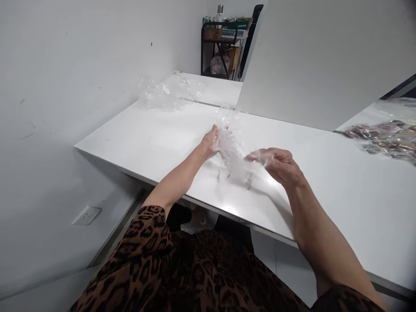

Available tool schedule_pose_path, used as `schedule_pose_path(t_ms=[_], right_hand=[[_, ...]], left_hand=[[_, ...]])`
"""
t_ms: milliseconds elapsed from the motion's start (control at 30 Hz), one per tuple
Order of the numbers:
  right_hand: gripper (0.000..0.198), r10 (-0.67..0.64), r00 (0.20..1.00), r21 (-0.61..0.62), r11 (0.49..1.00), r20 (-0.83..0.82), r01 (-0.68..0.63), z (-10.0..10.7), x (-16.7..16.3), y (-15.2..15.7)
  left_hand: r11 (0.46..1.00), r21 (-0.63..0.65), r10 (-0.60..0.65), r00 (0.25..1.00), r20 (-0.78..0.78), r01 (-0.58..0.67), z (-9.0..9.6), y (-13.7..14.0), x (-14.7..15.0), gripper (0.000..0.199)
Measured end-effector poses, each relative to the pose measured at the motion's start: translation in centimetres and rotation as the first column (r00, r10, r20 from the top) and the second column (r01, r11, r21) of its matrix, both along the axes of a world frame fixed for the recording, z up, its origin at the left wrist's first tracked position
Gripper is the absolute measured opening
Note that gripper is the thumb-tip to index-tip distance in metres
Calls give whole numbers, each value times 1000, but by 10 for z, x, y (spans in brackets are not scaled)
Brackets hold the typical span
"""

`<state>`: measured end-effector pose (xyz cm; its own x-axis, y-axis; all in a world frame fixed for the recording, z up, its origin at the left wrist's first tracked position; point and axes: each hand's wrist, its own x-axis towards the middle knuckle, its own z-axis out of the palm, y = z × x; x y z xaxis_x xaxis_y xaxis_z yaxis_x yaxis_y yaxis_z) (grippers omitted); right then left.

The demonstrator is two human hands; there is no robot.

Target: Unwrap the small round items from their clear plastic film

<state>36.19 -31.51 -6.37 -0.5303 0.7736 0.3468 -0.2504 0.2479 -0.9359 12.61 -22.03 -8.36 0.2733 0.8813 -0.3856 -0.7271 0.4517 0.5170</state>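
Observation:
A crumpled, see-through plastic bag (232,145) hangs between my two hands above the white table. My left hand (210,139) is closed on its left side; the film partly covers those fingers. On the right, my right hand (280,164) pinches the bag's edge with its fingers together. Some small dark marks or bits (249,181) show just below the bag, too blurred to name. Whether anything is inside the bag I cannot make out.
A heap of clear plastic film (162,93) lies at the table's far left, by the wall. Several wrapped, dark-and-pink items (390,136) lie at the right. A large white panel (318,60) rises behind the white table (136,138). Farther back stands a loaded shelf rack (221,41).

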Motion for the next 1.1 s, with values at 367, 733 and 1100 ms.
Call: schedule_pose_path(t_ms=[367, 733, 1100], right_hand=[[67, 310, 950, -310, 906, 24, -287, 5, 12, 1], [53, 779, 620, 74, 615, 96, -785, 21, -11, -26], [38, 602, 793, -60, 798, 93, -600, 13, 8, -4]], left_hand=[[983, -28, 183, 983, 10, -183, 12, 1, -3, 45], [874, 219, 481, 710, -514, -433, -1, 14, -21, 57], [295, -231, 443, -347, -827, 927, 56, -30, -25, 50]])
